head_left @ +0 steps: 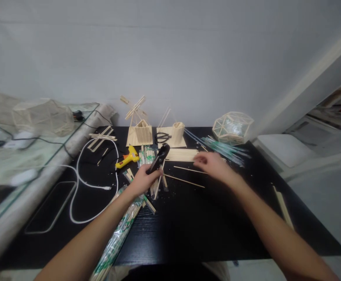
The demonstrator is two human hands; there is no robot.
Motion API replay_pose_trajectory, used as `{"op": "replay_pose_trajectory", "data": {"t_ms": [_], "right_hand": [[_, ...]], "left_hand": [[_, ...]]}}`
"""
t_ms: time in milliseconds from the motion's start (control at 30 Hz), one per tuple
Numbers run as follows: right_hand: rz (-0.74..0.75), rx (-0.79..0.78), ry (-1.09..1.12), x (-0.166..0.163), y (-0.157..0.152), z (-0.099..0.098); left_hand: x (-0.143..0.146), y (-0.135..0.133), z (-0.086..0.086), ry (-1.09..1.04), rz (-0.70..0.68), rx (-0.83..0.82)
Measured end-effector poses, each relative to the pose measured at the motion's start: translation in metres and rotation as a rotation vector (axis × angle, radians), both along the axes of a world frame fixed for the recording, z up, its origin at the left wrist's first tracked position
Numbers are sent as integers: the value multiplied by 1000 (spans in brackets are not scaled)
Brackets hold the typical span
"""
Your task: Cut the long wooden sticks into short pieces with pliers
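My left hand [145, 180] is closed round a black hand tool [159, 158], its rounded end pointing up and away; I cannot make out its exact kind. One thin wooden stick [185, 180] runs from beside that hand across the black table. My right hand [213, 164] has its fingers curled together at the right end of a flat row of wooden sticks [180, 154]. Whatever those fingers pinch is hidden. Another thin stick [188, 169] reaches under this hand. Wrapped chopsticks [148, 156] lie just beyond my left hand.
A yellow glue gun [128, 157], black-handled scissors [162, 137] and two stick models [143, 132] stand farther back. A white cable [79, 177] loops at left. Plastic wrappers [227, 149] and a faceted stick frame [233, 127] sit at back right. A long chopstick pack [119, 230] lies beneath my left forearm.
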State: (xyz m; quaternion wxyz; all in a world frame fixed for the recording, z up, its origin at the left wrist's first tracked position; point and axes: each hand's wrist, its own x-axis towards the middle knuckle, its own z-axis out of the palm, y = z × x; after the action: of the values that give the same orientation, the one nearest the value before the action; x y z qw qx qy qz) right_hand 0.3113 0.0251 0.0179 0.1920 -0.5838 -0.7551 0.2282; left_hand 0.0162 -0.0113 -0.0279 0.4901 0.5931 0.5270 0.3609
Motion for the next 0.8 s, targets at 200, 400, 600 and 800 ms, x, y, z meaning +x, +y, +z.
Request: {"op": "replay_pose_trajectory", "data": {"t_ms": [200,400,600,800], "right_hand": [[253,-47,-147,-50,-24,-12],[186,-96,-316,-54,-9,-7],[130,-98,-418,-60,0,-17],[144,-102,-416,-61,3,-15]], "left_hand": [[0,0,2,-12,-2,7],[0,1,2,-12,10,8],[0,2,0,-9,11,30],[0,1,-1,-18,-15,15]]}}
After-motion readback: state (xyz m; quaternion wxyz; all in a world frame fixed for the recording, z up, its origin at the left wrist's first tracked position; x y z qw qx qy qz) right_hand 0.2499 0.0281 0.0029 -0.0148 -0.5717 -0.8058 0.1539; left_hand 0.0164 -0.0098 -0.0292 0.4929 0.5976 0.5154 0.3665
